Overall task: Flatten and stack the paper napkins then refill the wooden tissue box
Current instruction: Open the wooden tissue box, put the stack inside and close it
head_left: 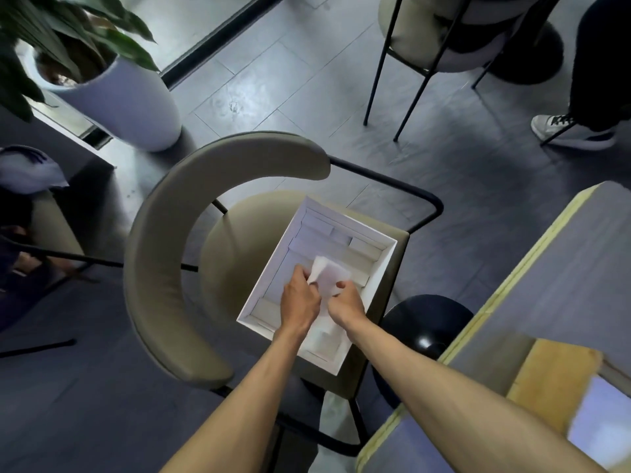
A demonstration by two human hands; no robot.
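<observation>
A white paper napkin (329, 274) is held over an open white box (387, 259) that sits on the seat of a beige chair. My left hand (300, 297) grips the napkin's left edge. My right hand (346, 302) pinches its lower right edge. Inside the white box lie several white folded napkins (319, 230) in rows. A wooden tissue box (553, 377) stands on the grey table at the lower right, with a white napkin (597, 425) showing in its opening.
The beige chair (160, 268) has a curved backrest on the left and a black metal frame. The grey table (580, 261) with a pale edge fills the right side. A white planter (133, 104) stands far left. Another chair (444, 39) and a person's shoe (573, 131) are at top right.
</observation>
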